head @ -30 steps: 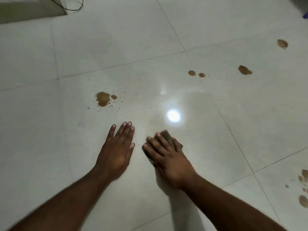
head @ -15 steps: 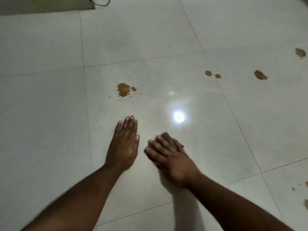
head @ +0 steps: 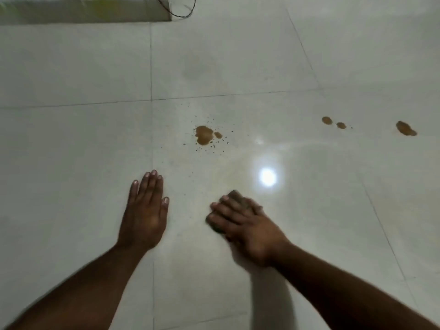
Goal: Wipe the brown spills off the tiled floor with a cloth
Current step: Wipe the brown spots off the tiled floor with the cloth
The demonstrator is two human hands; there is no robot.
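My right hand (head: pixel 247 228) presses a small dark brown cloth (head: pixel 235 196) flat on the pale tiled floor (head: pixel 95 151); only the cloth's far corner and left edge show past my fingers. My left hand (head: pixel 146 210) lies flat on the floor to the left, palm down, fingers together, holding nothing. A brown puddle with fine splatter (head: pixel 204 135) lies ahead, between and beyond both hands. Two small brown drops (head: pixel 333 122) and a larger brown blot (head: pixel 406 128) lie further right.
A low pale ledge or base (head: pixel 83 10) runs along the top left, with a black cable (head: pixel 183 10) looping beside it. A bright lamp reflection (head: pixel 268 177) shines on the tile just beyond my right hand. Dark grout lines cross the floor.
The view has swung left, so the spills have shifted right in the picture and the far-right ones have left it. My right hand is blurred, still on the cloth. My left hand stays planted.
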